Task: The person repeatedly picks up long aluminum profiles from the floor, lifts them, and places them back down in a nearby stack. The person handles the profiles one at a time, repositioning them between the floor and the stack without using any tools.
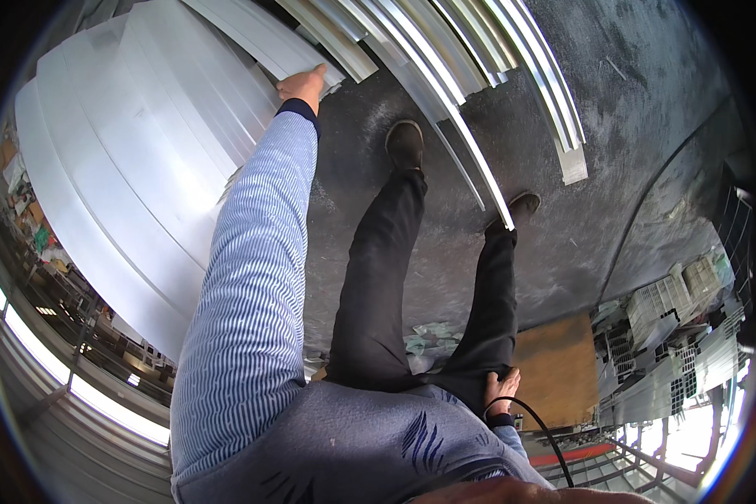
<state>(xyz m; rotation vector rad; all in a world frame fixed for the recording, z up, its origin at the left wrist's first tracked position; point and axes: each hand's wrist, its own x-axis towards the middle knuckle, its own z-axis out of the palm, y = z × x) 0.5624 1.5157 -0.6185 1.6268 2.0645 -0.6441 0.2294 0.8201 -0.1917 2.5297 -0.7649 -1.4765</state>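
You see no label, sign or screen in this view. The only thing close to packaging is a flat brown cardboard sheet (556, 370), roughly rectangular, lying on the dark floor (647, 126) at your lower right, just beside your right leg. Near it, between your legs, lies a small heap of crumpled pale greenish wrapping (428, 343); whether it is a package you cannot tell. Small coloured items at the far left edge are too blurred to identify.
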